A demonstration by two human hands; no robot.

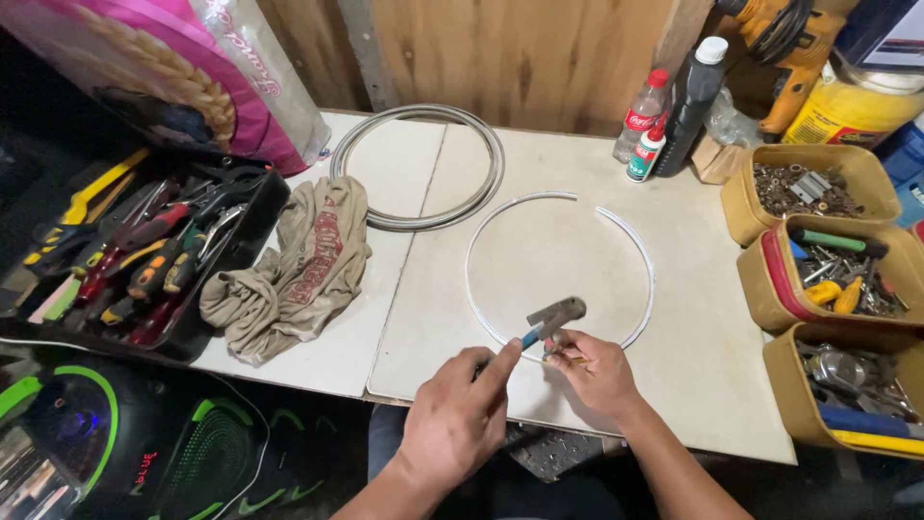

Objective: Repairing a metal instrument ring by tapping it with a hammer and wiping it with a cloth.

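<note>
Fingers of the left hand (pixel 460 416) curl around the blue handle of the pliers (pixel 551 320), forefinger stretched along it, the metal head tilted up just beyond the fingertips. Right hand (pixel 595 371) fingers pinch narrow on the near edge of the white ring (pixel 481 229), which lies flat on the table (pixel 703 318) and curves away beyond both hands, with a gap at its far side. Farther off, past the fingers to the left, lie a grey hose coil (pixel 486 188), a crumpled cloth (pixel 289 270) and a tool tray (pixel 245 241); to the right sit yellow bins (pixel 746 207) of hardware.
</note>
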